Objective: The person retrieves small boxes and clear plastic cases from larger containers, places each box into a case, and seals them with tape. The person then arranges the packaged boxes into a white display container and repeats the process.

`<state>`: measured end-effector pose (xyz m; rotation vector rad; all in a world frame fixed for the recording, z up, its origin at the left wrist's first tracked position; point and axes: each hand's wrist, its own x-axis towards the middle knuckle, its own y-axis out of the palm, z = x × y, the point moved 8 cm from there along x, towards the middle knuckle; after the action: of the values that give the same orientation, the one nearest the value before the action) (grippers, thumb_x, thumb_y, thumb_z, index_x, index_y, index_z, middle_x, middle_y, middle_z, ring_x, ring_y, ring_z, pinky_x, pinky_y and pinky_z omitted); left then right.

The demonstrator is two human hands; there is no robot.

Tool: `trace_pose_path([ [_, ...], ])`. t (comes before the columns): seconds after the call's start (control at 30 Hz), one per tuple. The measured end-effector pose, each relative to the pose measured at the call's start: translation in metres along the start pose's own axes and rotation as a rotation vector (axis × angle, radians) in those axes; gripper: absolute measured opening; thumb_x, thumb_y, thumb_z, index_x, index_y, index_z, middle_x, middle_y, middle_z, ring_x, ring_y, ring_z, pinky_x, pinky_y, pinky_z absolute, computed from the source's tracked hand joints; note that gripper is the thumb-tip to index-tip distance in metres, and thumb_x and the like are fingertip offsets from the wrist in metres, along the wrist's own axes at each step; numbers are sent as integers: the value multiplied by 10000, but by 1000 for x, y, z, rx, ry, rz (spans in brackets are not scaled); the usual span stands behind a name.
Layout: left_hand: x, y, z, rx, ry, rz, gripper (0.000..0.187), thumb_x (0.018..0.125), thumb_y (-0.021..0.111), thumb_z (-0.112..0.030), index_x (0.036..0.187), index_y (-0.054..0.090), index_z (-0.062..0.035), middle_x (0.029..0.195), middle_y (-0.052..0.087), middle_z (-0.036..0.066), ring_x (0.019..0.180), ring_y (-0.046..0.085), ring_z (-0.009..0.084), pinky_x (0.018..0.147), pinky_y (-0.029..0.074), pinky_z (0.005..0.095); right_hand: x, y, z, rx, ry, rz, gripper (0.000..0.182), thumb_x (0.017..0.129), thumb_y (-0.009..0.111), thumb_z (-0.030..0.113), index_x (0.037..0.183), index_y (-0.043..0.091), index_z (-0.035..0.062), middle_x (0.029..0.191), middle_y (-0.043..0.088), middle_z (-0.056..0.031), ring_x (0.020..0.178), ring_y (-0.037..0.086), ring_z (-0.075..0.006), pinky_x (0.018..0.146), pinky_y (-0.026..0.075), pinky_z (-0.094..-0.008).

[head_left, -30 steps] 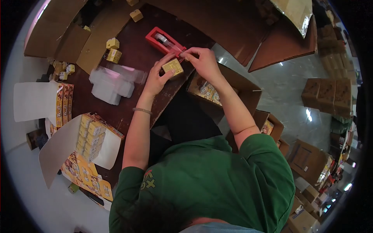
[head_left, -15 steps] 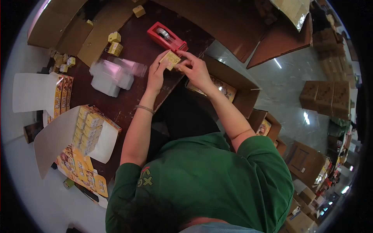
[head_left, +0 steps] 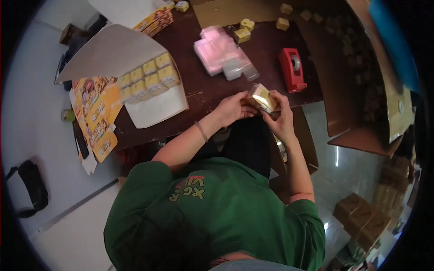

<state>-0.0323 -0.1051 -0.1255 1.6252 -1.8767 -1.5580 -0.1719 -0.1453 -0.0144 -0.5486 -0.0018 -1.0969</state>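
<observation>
A small yellow box [head_left: 263, 97] with a bright reflection on its glossy face is held between both hands at the table's near edge. My left hand [head_left: 233, 109] grips it from the left, fingers curled under. On the other side, my right hand [head_left: 284, 118] pinches it between thumb and fingers. A red tape dispenser [head_left: 293, 71] stands just beyond my right hand. Farther left on the dark table lies a pile of clear plastic cases [head_left: 221, 52], tinted pink by glare. Two loose yellow boxes [head_left: 242, 35] sit behind the pile.
An open display carton [head_left: 156, 113] at left holds rows of yellow boxes [head_left: 153, 81]; its printed orange flap [head_left: 97, 108] hangs outward. A large cardboard box [head_left: 337, 108] with many small boxes stands at right. Another open carton [head_left: 305, 135] is below the table edge.
The head view has turned, so the table and its contents appear rotated and shifted right. The yellow box is now tilted, its glossy face catching light, with both hands still on it.
</observation>
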Motion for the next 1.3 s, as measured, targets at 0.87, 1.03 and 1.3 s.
trace_pose_path([
  [0.87, -279, -189, -106, 365, 1038, -897, 514, 1058, 455, -220, 1505, 310, -13, 1472, 432, 91, 1333, 425, 183, 1094, 345, 318, 43, 342, 161, -28, -830, 405, 492, 833, 647, 91, 1314, 549, 100, 1354, 512, -131, 1330, 437, -344, 1069, 421, -424],
  [1.03, -277, -195, -103, 370, 1078, -937, 548, 1000, 473, -23, 1510, 273, -3, 1479, 417, 115, 1324, 420, 200, 1114, 312, 333, 100, 207, 122, -82, -538, -88, 384, 771, 769, 91, 1138, 655, 97, 1273, 544, -167, 1154, 543, -353, 977, 446, -426],
  [1.3, -290, -49, -103, 1358, 1531, -986, 494, 903, 553, -75, 1375, 435, 5, 1528, 263, 242, 1424, 254, 410, 1153, 225, 512, 175, 98, -50, -347, 187, -215, 341, 787, 800, 301, 920, 634, 34, 776, 658, -92, 678, 616, -272, 676, 510, -364],
])
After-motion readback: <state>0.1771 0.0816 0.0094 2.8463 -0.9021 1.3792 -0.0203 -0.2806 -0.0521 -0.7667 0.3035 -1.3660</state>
